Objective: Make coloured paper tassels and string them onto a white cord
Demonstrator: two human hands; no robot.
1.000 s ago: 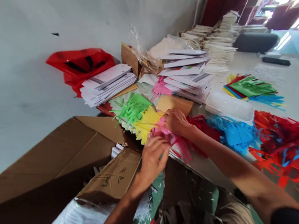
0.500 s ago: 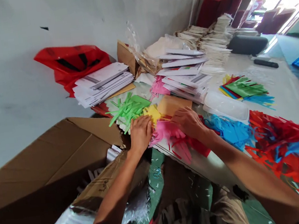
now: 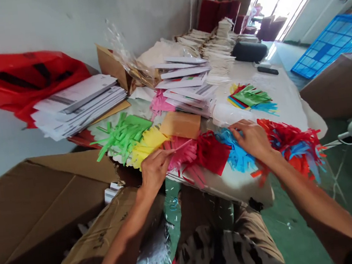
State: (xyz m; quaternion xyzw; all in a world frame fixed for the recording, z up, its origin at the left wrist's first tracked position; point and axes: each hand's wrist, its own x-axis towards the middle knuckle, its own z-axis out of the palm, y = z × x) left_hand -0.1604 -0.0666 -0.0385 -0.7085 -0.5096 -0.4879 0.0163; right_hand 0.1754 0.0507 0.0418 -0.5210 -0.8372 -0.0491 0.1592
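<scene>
Table (image 3: 275, 94) heaped with fringed paper (image 3: 212, 153)

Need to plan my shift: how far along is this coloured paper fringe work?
Done, it seems: the green pile, yellow pile, pink pile, red pile and blue pile of fringed paper lie separately along the table edge. In hand: the left hand pinches a thin strip; the right hand presses on the blue pile. Left, it seems: the tangled red-and-blue heap, colours mixed.

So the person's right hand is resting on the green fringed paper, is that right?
Not quite: the head view shows the right hand resting on the blue fringed paper, not the green.
</scene>
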